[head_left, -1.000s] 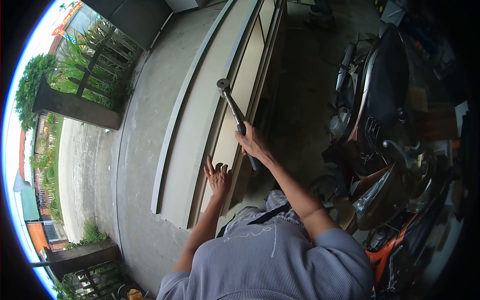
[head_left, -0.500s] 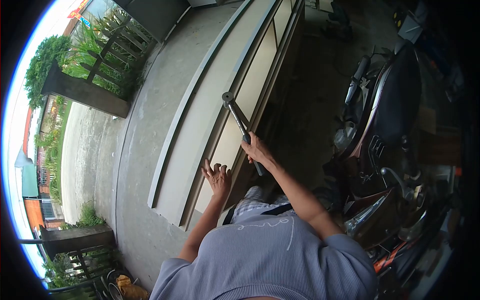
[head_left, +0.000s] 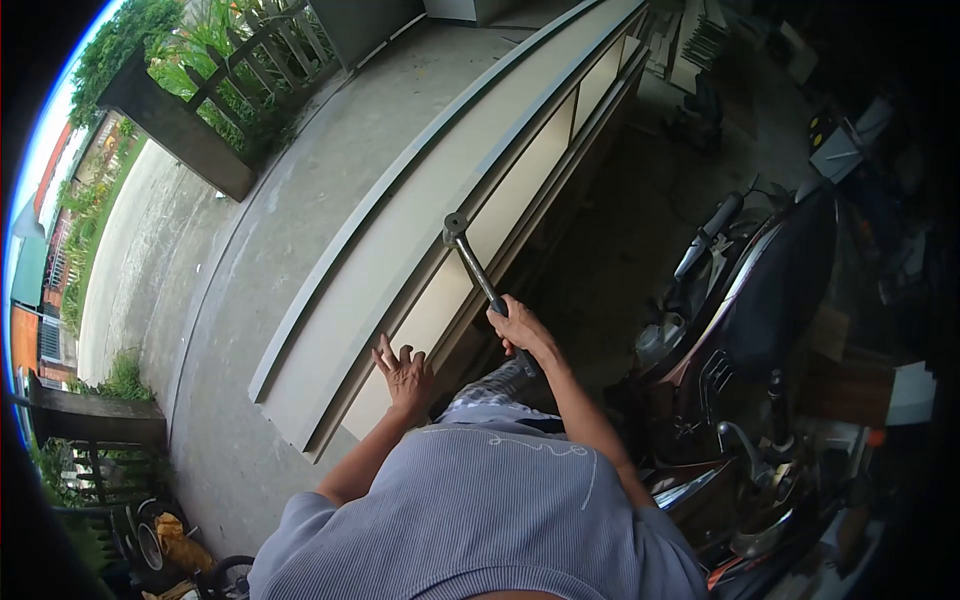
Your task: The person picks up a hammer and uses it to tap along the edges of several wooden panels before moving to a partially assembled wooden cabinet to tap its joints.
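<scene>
- My right hand (head_left: pixel 520 330) is closed tight round the low end of a grey metal hammer with a black grip (head_left: pixel 475 262). Holding it that far down the shaft gives swing reach, I judge.
- My left hand (head_left: pixel 403 372) holds nothing. Its fingers (head_left: pixel 384 352) are spread flat on the near end of a long pale wooden cabinet frame (head_left: pixel 400 240), likely to steady it.
- The frame lies flat on the grey concrete floor (head_left: pixel 300 180), with its long axis running from near me up and away to the right.
- The hammer is over the frame's inner panel, ahead of my right hand. I can't tell whether the head is touching the wood.
- The hammer's long axis slants from my fist up and leftward, with the head at the far end, crossing the frame's length at an angle.
- A dark parked motorbike (head_left: pixel 770 290) stands to my right, well apart from the frame.
</scene>
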Motion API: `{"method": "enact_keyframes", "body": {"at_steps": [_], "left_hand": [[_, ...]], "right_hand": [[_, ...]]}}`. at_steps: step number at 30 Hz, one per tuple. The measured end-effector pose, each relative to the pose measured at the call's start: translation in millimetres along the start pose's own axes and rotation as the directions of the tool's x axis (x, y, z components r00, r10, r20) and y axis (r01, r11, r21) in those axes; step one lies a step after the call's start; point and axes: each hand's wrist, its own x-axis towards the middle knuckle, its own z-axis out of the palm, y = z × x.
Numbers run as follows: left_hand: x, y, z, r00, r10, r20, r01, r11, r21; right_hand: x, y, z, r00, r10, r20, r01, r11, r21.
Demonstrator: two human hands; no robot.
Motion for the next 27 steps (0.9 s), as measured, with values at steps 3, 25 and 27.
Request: {"method": "enact_keyframes", "body": {"at_steps": [3, 25, 27], "left_hand": [[7, 2, -2, 1.000, -0.017, 0.004, 0.017, 1.000, 0.017], [64, 38, 15, 0.818, -0.572, 0.063, 0.572, 0.820, 0.020], [72, 43, 18, 0.790, -0.611, 0.050, 0.610, 0.792, 0.024]], "right_hand": [[4, -13, -24, 0.998, 0.030, 0.056, -0.026, 0.998, -0.057], [113, -98, -145, 0.798, 0.317, 0.512, -0.043, 0.878, -0.476], [122, -99, -151, 0.777, 0.323, 0.540, -0.021, 0.871, -0.491]]}}
